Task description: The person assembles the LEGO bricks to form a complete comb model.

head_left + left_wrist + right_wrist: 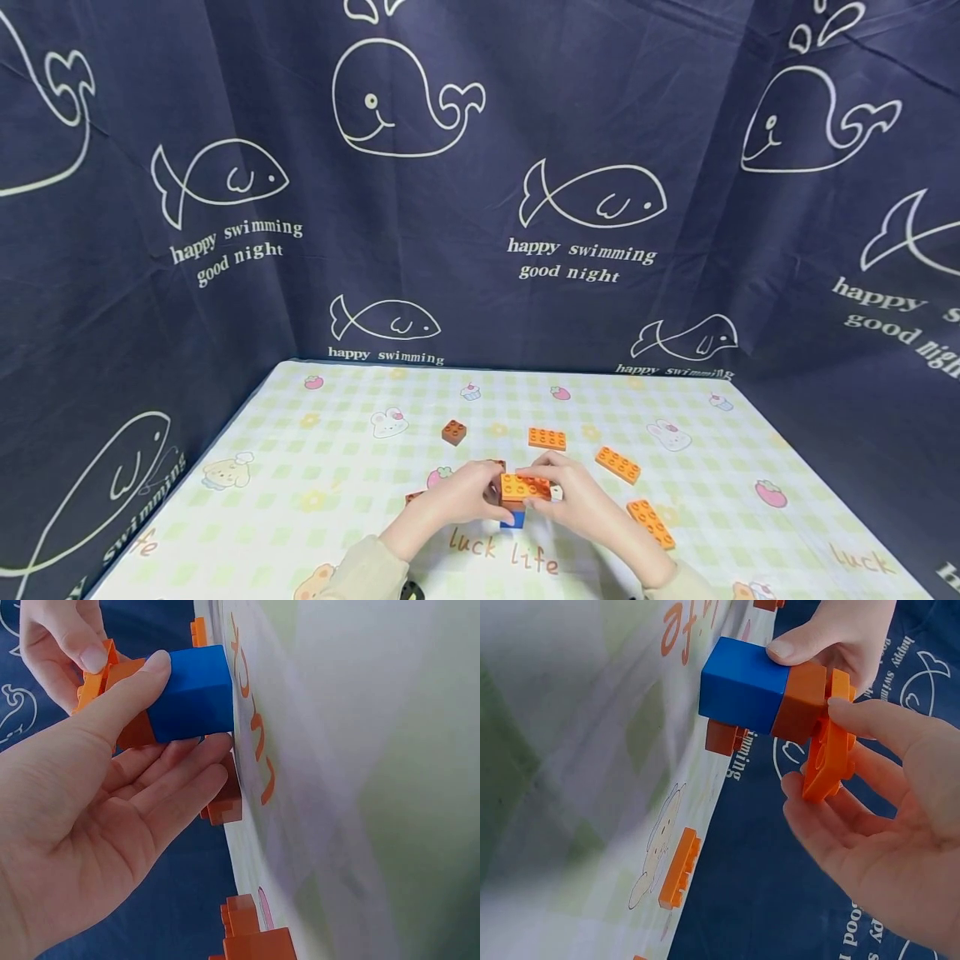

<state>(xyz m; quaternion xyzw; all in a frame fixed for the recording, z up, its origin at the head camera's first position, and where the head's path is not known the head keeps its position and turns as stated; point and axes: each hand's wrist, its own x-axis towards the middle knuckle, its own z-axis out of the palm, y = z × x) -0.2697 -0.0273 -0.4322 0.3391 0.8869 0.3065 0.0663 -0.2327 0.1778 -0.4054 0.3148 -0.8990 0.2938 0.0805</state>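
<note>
Stack (769,697) stands on the cloth (360,533) between your hands, blue block (742,682) at the bottom, brown block (801,703) on it. Your left hand (472,493) holds the blue block, thumb by the join. Your right hand (573,492) pinches an orange plate (826,761), which meets the brown block's top and juts out to your right. Three loose plates (618,465) lie nearby, and a loose brown block (453,432) sits beyond your left hand.

blue block (193,694), brown block (801,705), orange brick (517,487); green-checked tablecloth (720,467)
</note>
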